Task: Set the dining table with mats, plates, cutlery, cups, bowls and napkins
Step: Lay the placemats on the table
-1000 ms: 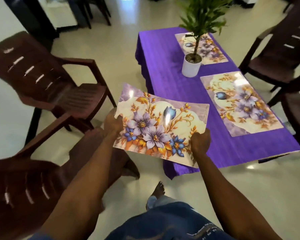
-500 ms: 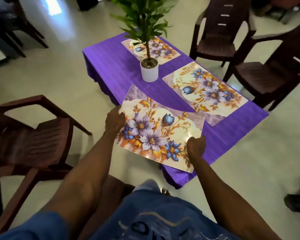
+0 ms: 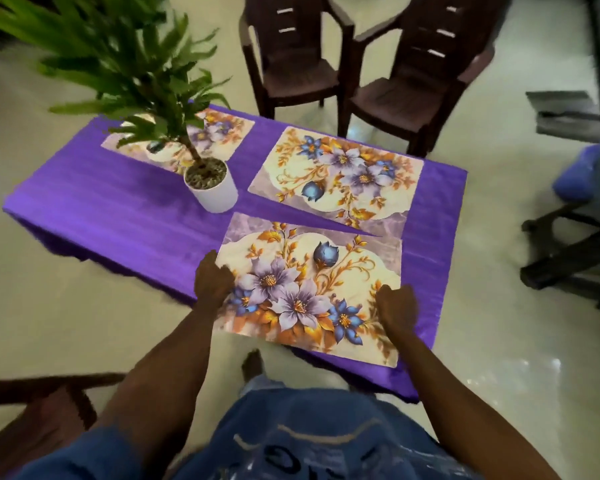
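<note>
Since half a second earlier, held mat (image 3: 309, 289) had come further over the purple-covered surface (image 3: 118, 216), and the view had swung so the surface ran across the middle of the frame.

Mats counted: three, all the same floral print.
- Held mat: centre of frame, most of it over the near right part of the surface, its near left corner past the surface edge. Whether it lay flat on the cloth or was just above it, could not tell.
- Second mat (image 3: 340, 174): just above the held mat in the frame, flat on the cloth; the held mat's far right corner touched or overlapped its near edge.
- Third mat (image 3: 201, 136): upper left of centre, partly hidden behind the plant.

Hands counted: two.
- Left hand (image 3: 213, 280): clamped on the held mat's left edge, fingers curled over it.
- Right hand (image 3: 397, 306): closed on the held mat's right edge near the lower corner, fingers curled.

Potted plant (image 3: 210, 188): one, white pot, upright on the surface, left of the second mat and just beyond the held mat's far left corner, not touching either.

Dark brown chairs (image 3: 291, 74): two side by side at top centre, beyond the surface. Part of a third chair (image 3: 42, 403) showed at lower left.
</note>
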Available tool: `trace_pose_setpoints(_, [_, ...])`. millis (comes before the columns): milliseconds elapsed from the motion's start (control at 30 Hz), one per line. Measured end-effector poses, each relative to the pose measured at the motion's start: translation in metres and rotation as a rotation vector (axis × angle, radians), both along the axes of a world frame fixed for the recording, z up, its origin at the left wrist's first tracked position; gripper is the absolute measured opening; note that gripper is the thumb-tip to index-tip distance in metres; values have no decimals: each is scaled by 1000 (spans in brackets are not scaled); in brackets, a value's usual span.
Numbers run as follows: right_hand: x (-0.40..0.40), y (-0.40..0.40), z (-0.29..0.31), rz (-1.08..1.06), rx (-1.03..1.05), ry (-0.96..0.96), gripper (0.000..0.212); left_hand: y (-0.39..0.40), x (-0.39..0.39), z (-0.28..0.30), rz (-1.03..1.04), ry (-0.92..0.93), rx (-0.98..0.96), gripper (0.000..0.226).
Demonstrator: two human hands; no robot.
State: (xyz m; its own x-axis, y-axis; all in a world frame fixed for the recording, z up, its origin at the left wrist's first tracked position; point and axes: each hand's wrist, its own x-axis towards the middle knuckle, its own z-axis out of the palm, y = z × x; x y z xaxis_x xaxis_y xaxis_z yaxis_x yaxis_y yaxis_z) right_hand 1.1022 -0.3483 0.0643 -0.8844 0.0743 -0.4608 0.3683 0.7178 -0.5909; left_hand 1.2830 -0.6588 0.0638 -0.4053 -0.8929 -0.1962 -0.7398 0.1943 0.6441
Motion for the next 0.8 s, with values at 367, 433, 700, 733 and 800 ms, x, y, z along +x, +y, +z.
trace_pose_setpoints(367, [63, -72, -2, -121, 402, 216, 42, -74, 1, -21, -276, 41, 23, 35])
trace_pose_setpoints(433, [68, -76, -2, -115, 430, 202, 45, -82, -3, -22, -310, 52, 1, 27])
trace_pose_setpoints(700, [71, -74, -7, -201, 384, 163, 48, -96, -15, -26, -307, -27, -41, 30])
trace_pose_setpoints(733, [70, -75, -7, -200, 381, 158, 47, -97, -15, -27, -309, -39, -60, 30])
trace_pose_setpoints(800, [68, -73, -8, -184, 386, 157, 44, -99, -16, -31, -307, -39, -69, 30])
